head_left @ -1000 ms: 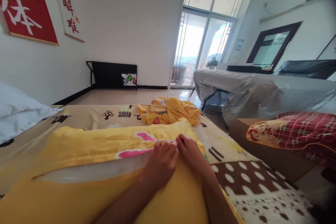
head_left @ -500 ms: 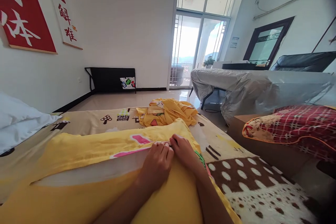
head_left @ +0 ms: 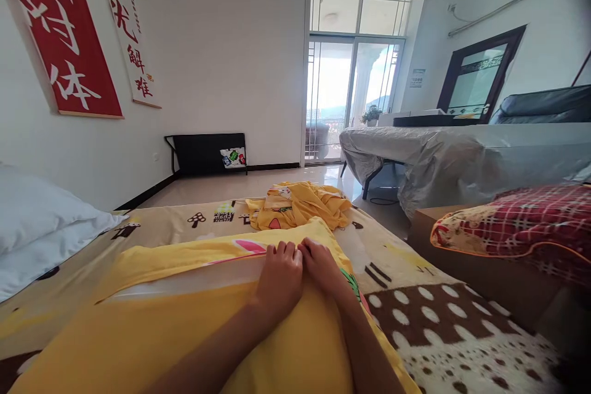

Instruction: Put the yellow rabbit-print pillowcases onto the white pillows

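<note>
A yellow pillowcase point(head_left: 194, 332) with pink and green print lies on the bed in front of me. Its long slit gapes at the left, and the white pillow point(head_left: 184, 281) inside shows through. My left hand point(head_left: 281, 274) is closed on the edge of the slit, toward its right end. Right beside it, my right hand point(head_left: 321, 263) pinches the same edge, the two hands touching or nearly so. Whatever fastening sits between the fingertips is hidden.
Crumpled yellow fabric point(head_left: 300, 206) lies beyond the pillowcase on the patterned blanket point(head_left: 415, 314). White pillows point(head_left: 50, 215) are at the left. A red plaid quilt point(head_left: 517, 221) rests on a cardboard box point(head_left: 429, 217) at the right, near a plastic-covered table point(head_left: 443, 148).
The view has tilted up and shifted left a little. Both hands keep their closed hold on the pillowcase edge, and the left hand's knuckles have risen slightly.
</note>
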Demonstrator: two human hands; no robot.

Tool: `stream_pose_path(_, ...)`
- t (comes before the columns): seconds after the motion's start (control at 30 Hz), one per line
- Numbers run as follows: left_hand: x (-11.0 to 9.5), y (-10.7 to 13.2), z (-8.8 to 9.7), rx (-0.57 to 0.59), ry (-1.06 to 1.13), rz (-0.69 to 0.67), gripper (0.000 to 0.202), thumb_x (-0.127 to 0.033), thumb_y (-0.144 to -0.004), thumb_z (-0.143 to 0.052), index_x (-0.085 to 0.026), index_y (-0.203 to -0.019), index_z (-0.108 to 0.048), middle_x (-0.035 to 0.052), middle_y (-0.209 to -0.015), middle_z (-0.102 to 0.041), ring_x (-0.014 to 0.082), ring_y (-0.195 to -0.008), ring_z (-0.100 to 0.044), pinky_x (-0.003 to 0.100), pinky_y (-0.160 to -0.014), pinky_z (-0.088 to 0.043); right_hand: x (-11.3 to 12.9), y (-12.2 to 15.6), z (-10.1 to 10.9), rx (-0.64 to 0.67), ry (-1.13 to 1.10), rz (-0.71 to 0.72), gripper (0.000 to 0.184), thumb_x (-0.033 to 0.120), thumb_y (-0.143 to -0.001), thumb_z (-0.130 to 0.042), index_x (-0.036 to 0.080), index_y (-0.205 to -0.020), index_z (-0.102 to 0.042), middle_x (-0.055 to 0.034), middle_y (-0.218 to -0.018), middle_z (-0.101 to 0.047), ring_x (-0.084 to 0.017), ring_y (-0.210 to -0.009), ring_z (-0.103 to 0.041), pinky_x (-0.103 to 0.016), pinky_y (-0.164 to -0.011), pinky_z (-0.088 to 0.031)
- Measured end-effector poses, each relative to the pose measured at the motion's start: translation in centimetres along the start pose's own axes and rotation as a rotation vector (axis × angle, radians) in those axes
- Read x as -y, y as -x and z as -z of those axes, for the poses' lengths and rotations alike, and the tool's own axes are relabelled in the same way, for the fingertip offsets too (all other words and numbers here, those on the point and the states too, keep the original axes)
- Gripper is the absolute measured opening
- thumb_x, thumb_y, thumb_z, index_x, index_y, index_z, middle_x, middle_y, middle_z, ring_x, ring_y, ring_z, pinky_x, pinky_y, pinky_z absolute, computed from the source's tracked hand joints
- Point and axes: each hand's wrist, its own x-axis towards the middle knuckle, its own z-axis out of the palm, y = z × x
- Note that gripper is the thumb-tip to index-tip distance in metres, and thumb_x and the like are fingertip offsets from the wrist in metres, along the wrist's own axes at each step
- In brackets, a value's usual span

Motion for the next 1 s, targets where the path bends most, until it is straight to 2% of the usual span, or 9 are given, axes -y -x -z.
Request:
stream_pose_path(0.13,0.3,0.0,0.7,0.044,-0.041,-0.102,0.029,-0.01,-0.086,-0.037,-0.009,-0.103,-0.06,0.012,-0.098,-0.061,0.0259,-0.092,-0.054,0.041,-0.081,-0.042,-0.4,-0.1,-0.3,0.005,-0.004,0.014,0.023,0.025,-0.09,-0.037,0.021,-0.068,-0.043,-0.0029,-0.072,-0.06,-0.014,-0.064,-0.049,-0.026,-0.06,-0.03)
stream_pose_path(0.33,0.7,0.6,1.3,0.084,0.004,-0.002,0.035,-0.006,-0.084,-0.038,-0.012,-0.111,-0.059,0.0116,-0.102,-0.064,0.0257,-0.094,-0.058,0.042,-0.083,-0.042,-0.5,-0.4,-1.0,0.018,0.052,-0.011,0.023,0.022,-0.092,-0.039,0.02,-0.071,-0.048,-0.0039,-0.073,-0.063,-0.014,-0.066,-0.052,-0.026,-0.059,-0.028)
stream_pose_path(0.47,1.5,0.7,1.7,0.099,0.102,0.071,0.03,-0.011,-0.087,-0.037,-0.016,-0.103,-0.062,0.0099,-0.098,-0.065,0.0244,-0.093,-0.059,0.041,-0.084,-0.041,-0.1,-0.3,-1.1,0.025,0.061,-0.001,0.023,0.023,-0.093,-0.04,0.02,-0.074,-0.051,-0.0043,-0.077,-0.066,-0.015,-0.07,-0.055,-0.026,-0.061,-0.029)
stream_pose_path(0.63,2.8,0.3,2.2,0.119,0.367,0.176,0.024,-0.019,-0.089,-0.039,-0.016,-0.087,-0.063,0.0086,-0.097,-0.064,0.0221,-0.096,-0.057,0.034,-0.083,-0.04,0.3,0.1,0.0,0.062,0.041,0.061,0.018,0.023,-0.092,-0.043,0.02,-0.079,-0.054,-0.0027,-0.076,-0.065,-0.015,-0.069,-0.055,-0.026,-0.062,-0.031)
stream_pose_path(0.77,3.6,-0.3,2.3,0.157,0.425,0.211,0.021,-0.018,-0.087,-0.04,-0.016,-0.079,-0.059,0.0077,-0.093,-0.063,0.018,-0.088,-0.058,0.028,-0.076,-0.042,0.8,0.6,1.6,0.071,-0.046,0.163,0.005,0.018,-0.084,-0.052,0.02,-0.084,-0.056,-0.0011,-0.08,-0.061,-0.014,-0.073,-0.053,-0.026,-0.066,-0.037)
stream_pose_path(0.87,3.7,-0.4,2.4,0.165,0.427,0.211,0.022,-0.019,-0.087,-0.038,-0.016,-0.079,-0.058,0.0069,-0.093,-0.063,0.0182,-0.088,-0.057,0.03,-0.077,-0.041,1.5,1.0,2.2,0.037,-0.081,0.292,0.011,0.012,-0.081,-0.052,0.02,-0.082,-0.06,-0.0033,-0.09,-0.06,-0.016,-0.085,-0.054,-0.028,-0.076,-0.041)
stream_pose_path(1.0,3.4,-0.1,2.2,0.163,0.393,0.217,0.024,-0.02,-0.089,-0.035,-0.016,-0.081,-0.057,0.0083,-0.096,-0.063,0.0214,-0.093,-0.056,0.035,-0.081,-0.039,2.3,1.3,1.6,0.084,-0.046,0.319,0.021,0.006,-0.081,-0.049,0.019,-0.085,-0.065,-0.0043,-0.09,-0.064,-0.017,-0.089,-0.055,-0.03,-0.082,-0.041)
